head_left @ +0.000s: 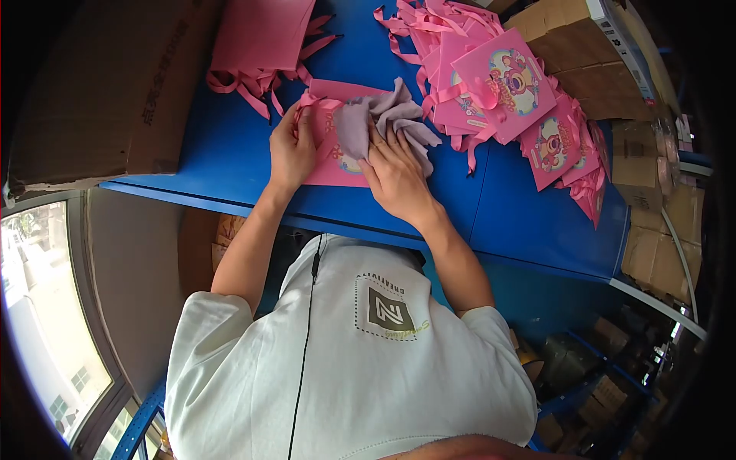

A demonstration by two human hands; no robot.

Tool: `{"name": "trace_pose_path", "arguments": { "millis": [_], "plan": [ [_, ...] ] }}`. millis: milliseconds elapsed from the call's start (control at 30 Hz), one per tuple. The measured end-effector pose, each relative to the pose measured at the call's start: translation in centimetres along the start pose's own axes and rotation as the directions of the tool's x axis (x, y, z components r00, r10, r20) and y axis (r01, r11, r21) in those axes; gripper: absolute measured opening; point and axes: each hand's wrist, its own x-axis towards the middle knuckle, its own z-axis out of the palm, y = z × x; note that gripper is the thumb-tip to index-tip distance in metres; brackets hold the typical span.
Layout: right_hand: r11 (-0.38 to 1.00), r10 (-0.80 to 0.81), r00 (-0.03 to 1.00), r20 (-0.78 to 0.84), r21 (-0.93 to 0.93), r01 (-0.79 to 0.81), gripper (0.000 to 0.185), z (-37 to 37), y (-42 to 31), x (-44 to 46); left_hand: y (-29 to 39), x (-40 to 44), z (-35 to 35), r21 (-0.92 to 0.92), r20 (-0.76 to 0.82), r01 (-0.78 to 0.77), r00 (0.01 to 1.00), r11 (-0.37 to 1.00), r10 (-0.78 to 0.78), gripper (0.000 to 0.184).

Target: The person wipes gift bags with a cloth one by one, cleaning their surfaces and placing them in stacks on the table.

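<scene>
Pink ribbon (309, 100) is pinched between thumb and fingers of the left hand (294, 152); the right hand's (399, 178) fingers are slightly spread, pressed flat on a grey cloth (354, 132). Beneath lies one pink bag (335, 178), flat on the blue table (222, 157), its printed face partly covered. From it, a bag stack (261, 34) is seen at eleven o'clock, a loose heap (506, 80) at two, slumping towards three. Which pile is finished cannot be told. The bag is hemmed in by trailing ribbons; cartons (100, 92) stand farther out, at nine and two.
</scene>
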Motion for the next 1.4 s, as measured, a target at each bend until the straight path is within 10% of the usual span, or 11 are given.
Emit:
{"name": "trace_pose_path", "arguments": {
  "millis": [433, 700, 933, 1400],
  "plan": [
    [0.951, -0.229, 0.97, -0.08, 0.194, 0.24, 0.071, 0.1, -1.9, 6.5, 0.0, -0.4, -1.5, -0.18, 0.118, 0.191, 0.978, 0.965, -0.172, 0.032],
    [0.891, -0.299, 0.944, -0.141, 0.314, 0.329, 0.017, -2.9, -3.8, 2.6, -1.6, -0.1, -0.8, -0.189, 0.005, -0.021, 1.0, 0.982, 0.022, 0.027],
    [0.935, -0.182, 0.98, -0.078, 0.293, 0.197, 0.026, -3.3, -2.3, -4.3, -0.3, -0.8, 0.8, 0.166, -0.023, -0.127, 0.991, 0.978, 0.132, 0.018],
    [0.995, 0.097, 0.986, -0.139, -0.011, -0.099, 0.067, 0.0, 0.8, 3.7, -0.3, -1.1, 1.0, 0.272, 0.048, -0.164, 0.987, 0.948, 0.157, 0.014]
  ]
}}
